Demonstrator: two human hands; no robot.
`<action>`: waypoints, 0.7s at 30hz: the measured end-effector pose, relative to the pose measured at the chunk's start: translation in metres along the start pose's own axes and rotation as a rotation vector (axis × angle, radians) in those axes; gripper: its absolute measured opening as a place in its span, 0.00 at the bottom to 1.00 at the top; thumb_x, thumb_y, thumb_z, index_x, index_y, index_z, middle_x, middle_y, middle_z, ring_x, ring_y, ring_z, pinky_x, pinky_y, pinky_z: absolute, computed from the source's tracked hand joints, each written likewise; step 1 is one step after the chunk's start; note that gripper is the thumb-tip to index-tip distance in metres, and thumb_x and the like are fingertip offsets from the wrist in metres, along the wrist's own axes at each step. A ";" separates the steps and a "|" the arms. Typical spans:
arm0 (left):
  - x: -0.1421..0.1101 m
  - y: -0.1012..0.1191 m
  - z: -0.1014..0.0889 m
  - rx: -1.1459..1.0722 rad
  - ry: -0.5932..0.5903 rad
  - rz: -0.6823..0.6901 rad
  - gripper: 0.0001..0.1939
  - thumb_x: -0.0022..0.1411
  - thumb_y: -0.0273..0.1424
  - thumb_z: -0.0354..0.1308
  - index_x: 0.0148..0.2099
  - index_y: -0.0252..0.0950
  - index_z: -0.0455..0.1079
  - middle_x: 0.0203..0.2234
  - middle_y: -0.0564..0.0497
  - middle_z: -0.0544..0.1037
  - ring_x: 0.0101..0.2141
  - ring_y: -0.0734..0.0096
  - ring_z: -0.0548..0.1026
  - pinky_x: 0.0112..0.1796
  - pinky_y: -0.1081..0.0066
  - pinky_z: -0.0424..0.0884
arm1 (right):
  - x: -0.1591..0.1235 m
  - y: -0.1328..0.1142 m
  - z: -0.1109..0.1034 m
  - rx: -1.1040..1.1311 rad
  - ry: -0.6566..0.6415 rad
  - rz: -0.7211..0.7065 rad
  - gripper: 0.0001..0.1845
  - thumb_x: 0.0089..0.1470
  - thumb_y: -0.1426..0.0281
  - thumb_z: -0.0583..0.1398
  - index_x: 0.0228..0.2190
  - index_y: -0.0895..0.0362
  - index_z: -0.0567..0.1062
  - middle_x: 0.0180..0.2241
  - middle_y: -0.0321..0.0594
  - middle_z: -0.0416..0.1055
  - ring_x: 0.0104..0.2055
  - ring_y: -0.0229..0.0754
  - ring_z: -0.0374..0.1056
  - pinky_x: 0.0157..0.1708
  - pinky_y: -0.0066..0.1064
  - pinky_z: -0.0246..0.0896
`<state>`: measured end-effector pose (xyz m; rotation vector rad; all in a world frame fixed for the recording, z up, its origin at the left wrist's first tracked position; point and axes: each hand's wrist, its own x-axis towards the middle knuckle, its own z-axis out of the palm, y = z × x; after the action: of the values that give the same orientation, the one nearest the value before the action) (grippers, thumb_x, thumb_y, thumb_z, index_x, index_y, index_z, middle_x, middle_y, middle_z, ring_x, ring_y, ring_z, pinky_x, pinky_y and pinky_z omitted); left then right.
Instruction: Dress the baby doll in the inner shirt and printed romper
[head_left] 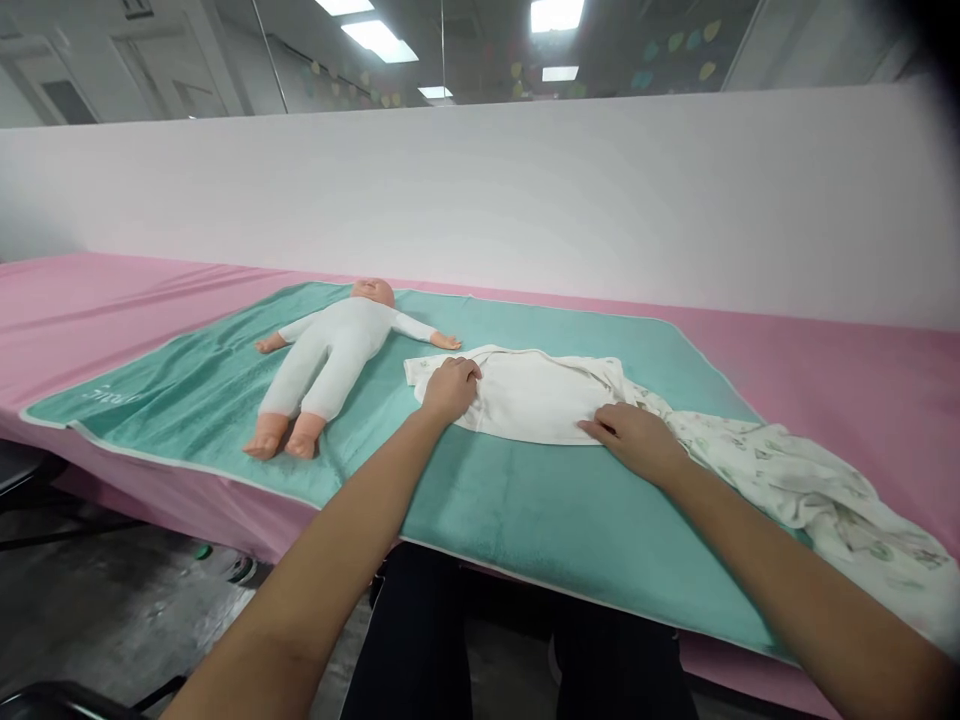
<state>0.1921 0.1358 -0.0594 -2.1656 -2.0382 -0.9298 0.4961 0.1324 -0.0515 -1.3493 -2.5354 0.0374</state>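
Note:
A small white garment [534, 394] lies flattened on the teal towel [525, 500]. My left hand [450, 388] rests on its left end with the fingers curled down onto the cloth. My right hand [634, 437] presses its lower right edge, fingers together and pointing left. A baby doll [330, 355] in a white suit lies on its back to the left of the garment, arms spread, one hand almost touching the garment. A printed white cloth [810, 490] trails off to the right from under the garment.
The towel covers a pink table [840, 380] that runs left and right. A white partition wall [525, 190] stands right behind it. The table's near edge is close to my legs, with grey floor below on the left.

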 end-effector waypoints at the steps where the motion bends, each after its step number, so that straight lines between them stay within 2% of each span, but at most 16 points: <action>1: 0.000 0.001 0.000 0.006 0.001 0.006 0.12 0.57 0.23 0.46 0.36 0.39 0.70 0.35 0.51 0.74 0.42 0.65 0.68 0.41 0.68 0.65 | -0.003 0.003 0.000 -0.027 0.000 0.000 0.26 0.59 0.53 0.43 0.20 0.55 0.64 0.25 0.37 0.68 0.31 0.40 0.63 0.30 0.31 0.50; 5: -0.008 0.006 -0.002 0.044 -0.032 -0.004 0.12 0.58 0.24 0.45 0.36 0.39 0.70 0.36 0.50 0.74 0.40 0.65 0.69 0.39 0.68 0.65 | -0.009 0.001 -0.001 -0.118 -0.012 0.069 0.27 0.59 0.52 0.42 0.19 0.55 0.64 0.23 0.37 0.69 0.28 0.42 0.63 0.26 0.31 0.47; 7: -0.017 0.007 -0.011 0.081 -0.090 0.040 0.12 0.59 0.25 0.45 0.37 0.38 0.70 0.37 0.49 0.74 0.40 0.66 0.70 0.40 0.67 0.65 | -0.010 -0.005 -0.004 -0.118 -0.012 0.095 0.27 0.59 0.52 0.42 0.19 0.55 0.64 0.22 0.37 0.69 0.27 0.42 0.63 0.26 0.31 0.47; 10: -0.030 -0.010 -0.044 0.130 -0.125 0.148 0.12 0.60 0.27 0.45 0.41 0.38 0.70 0.39 0.48 0.74 0.43 0.65 0.69 0.44 0.66 0.64 | -0.004 -0.020 -0.011 -0.013 -0.019 0.067 0.26 0.58 0.52 0.44 0.19 0.55 0.65 0.23 0.36 0.69 0.28 0.42 0.64 0.27 0.31 0.49; 12: -0.034 -0.036 -0.077 0.159 -0.037 0.145 0.13 0.60 0.28 0.46 0.44 0.39 0.68 0.42 0.48 0.73 0.47 0.64 0.67 0.48 0.65 0.63 | 0.014 -0.037 -0.013 0.137 0.007 0.067 0.26 0.58 0.51 0.45 0.20 0.54 0.66 0.24 0.36 0.70 0.29 0.42 0.65 0.29 0.32 0.53; 14: -0.034 -0.074 -0.115 0.203 0.091 0.079 0.14 0.59 0.29 0.48 0.47 0.40 0.66 0.48 0.48 0.70 0.51 0.63 0.64 0.53 0.63 0.58 | 0.049 -0.060 -0.011 0.384 0.031 0.054 0.25 0.57 0.51 0.45 0.25 0.54 0.70 0.30 0.38 0.73 0.34 0.42 0.67 0.34 0.33 0.58; 15: -0.032 -0.095 -0.132 0.223 0.162 0.012 0.16 0.58 0.30 0.51 0.49 0.39 0.65 0.51 0.47 0.67 0.54 0.60 0.62 0.55 0.60 0.56 | 0.073 -0.073 -0.008 0.536 0.024 0.029 0.24 0.57 0.51 0.45 0.29 0.54 0.71 0.36 0.39 0.73 0.38 0.42 0.67 0.38 0.33 0.60; 17: -0.029 -0.134 -0.160 0.175 0.216 -0.180 0.21 0.54 0.34 0.55 0.51 0.37 0.64 0.53 0.45 0.65 0.56 0.56 0.58 0.57 0.57 0.53 | 0.131 -0.099 0.003 0.812 -0.039 -0.029 0.25 0.57 0.50 0.46 0.38 0.55 0.70 0.45 0.44 0.70 0.46 0.43 0.66 0.43 0.32 0.61; 19: -0.028 -0.166 -0.176 -0.091 0.147 -0.429 0.24 0.53 0.38 0.56 0.52 0.36 0.63 0.50 0.45 0.68 0.53 0.56 0.63 0.53 0.56 0.60 | 0.196 -0.125 0.020 0.945 -0.085 -0.040 0.28 0.54 0.49 0.50 0.49 0.56 0.64 0.53 0.47 0.64 0.51 0.44 0.63 0.46 0.33 0.61; 21: -0.030 -0.185 -0.179 -0.512 0.008 -0.601 0.25 0.54 0.42 0.55 0.52 0.37 0.63 0.46 0.45 0.72 0.46 0.57 0.71 0.46 0.58 0.68 | 0.260 -0.150 0.040 0.964 -0.138 0.007 0.37 0.51 0.49 0.54 0.56 0.55 0.55 0.57 0.49 0.58 0.53 0.47 0.62 0.48 0.36 0.59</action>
<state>-0.0481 0.0621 0.0061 -1.6976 -2.7518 -1.6702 0.2267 0.2647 -0.0098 -0.9434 -2.0804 1.2028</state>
